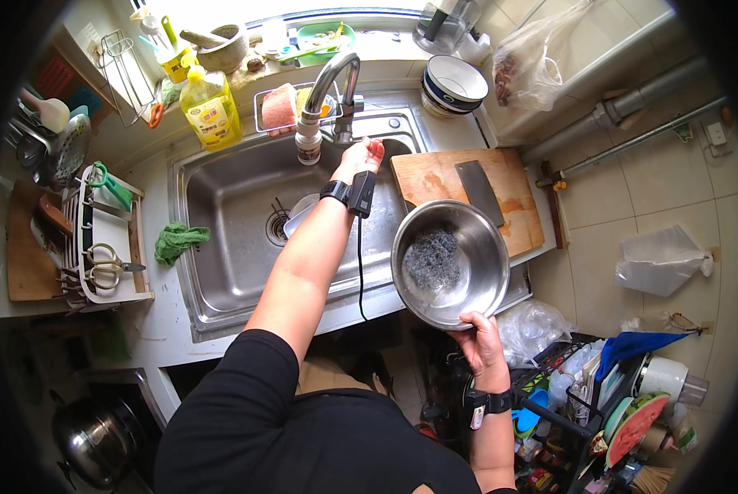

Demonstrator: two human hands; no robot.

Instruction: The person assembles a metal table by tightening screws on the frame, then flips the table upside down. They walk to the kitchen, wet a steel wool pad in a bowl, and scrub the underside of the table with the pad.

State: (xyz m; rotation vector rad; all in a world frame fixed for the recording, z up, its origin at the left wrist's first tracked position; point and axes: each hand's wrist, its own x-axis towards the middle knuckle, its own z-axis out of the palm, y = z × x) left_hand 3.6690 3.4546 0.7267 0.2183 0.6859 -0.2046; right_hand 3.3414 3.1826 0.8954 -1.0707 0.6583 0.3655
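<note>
My right hand [479, 339] grips the near rim of a round stainless steel bowl [488, 280], which is tilted so its inside shows. A bluish-grey speckled mass [432, 259] lies in the bowl; its kind is unclear. My left hand [362, 155] reaches across the sink [237, 193] to the base of the chrome faucet [346, 123]. Its fingers are loosely curled with nothing visible in them; whether they touch the faucet cannot be made out. Behind the bowl, a cleaver [478, 188] rests on a wooden cutting board [517, 198].
A yellow soap bottle [211, 107] stands at the sink's back left corner, and a green cloth [178, 241] lies on its left edge. Stacked bowls [455, 82] are at the back right. A dish rack [109, 239] stands left; a crowded shelf cart [591, 412] stands near right.
</note>
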